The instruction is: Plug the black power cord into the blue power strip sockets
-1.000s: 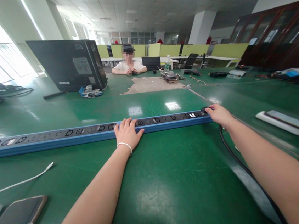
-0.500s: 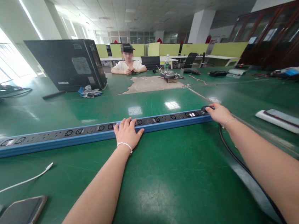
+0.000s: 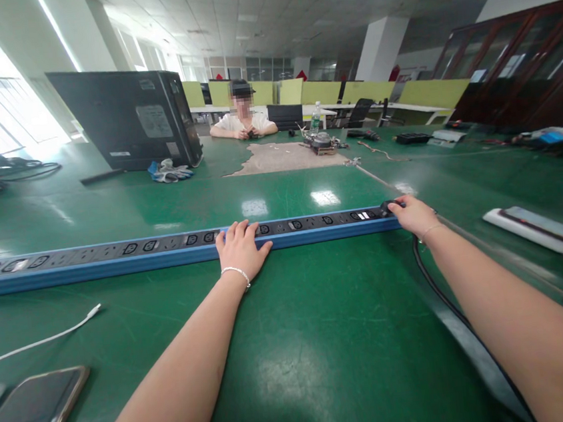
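Note:
A long blue power strip (image 3: 314, 234) with a black row of sockets runs across the green table. My left hand (image 3: 241, 249) lies over its middle, fingers spread across the top and thumb out along the near blue side. At the strip's right end, my right hand (image 3: 415, 216) is closed on a black plug (image 3: 388, 208), which is at the strip's end; whether it is seated there I cannot tell. A black cable (image 3: 438, 288) hangs from under that hand and curves down along my right forearm.
A phone (image 3: 36, 415) and white cable (image 3: 48, 339) lie at near left. Farther back stand a black computer case (image 3: 121, 120) and gloves (image 3: 171, 171). Another person (image 3: 243, 118) sits opposite. A white device (image 3: 519, 229) lies at right, a phone-like slab resting on it.
The view has shifted very slightly. Both hands, the power strip and the plug stay as they were.

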Available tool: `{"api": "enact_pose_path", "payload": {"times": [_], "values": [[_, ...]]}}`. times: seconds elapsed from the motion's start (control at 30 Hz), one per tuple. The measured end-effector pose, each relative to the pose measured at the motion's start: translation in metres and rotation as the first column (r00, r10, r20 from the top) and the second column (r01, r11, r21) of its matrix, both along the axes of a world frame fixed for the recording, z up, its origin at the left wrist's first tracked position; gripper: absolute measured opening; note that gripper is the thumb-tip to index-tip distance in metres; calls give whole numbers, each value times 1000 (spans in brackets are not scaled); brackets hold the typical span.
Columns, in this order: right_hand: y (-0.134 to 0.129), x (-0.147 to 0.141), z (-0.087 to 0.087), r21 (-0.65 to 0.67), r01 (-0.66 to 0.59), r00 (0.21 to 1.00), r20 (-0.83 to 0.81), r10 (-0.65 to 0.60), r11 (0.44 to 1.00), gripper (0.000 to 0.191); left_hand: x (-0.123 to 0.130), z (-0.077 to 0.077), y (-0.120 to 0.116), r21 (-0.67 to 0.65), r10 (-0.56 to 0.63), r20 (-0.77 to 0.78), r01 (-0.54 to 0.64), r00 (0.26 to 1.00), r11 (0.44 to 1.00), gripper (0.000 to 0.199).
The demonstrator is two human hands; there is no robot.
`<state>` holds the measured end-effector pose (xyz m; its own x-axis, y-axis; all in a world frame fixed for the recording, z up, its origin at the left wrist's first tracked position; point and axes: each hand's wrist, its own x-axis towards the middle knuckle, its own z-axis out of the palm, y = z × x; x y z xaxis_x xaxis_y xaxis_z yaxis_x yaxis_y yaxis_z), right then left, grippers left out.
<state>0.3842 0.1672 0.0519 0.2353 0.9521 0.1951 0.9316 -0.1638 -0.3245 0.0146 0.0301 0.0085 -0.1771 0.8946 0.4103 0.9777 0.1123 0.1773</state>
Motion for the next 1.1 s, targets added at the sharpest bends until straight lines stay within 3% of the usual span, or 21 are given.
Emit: {"api": "enact_pose_path", "payload": {"times": [0.53,0.9,1.1], "values": [[-10,-10,-9,11,0,999,42,-1,1000,42,0,-1,1,5,3,-16,-3,1000,1000,53],[0,-7,3,-109,-23,997,67,31,994,40,0,-1,1,18,10,-23,-10,1000,1000,53],[-14,-14,-6,-48,27,999,17,-27,998,43,0,-2,1,12,13,-20,-12,1000,1000,53]]}}
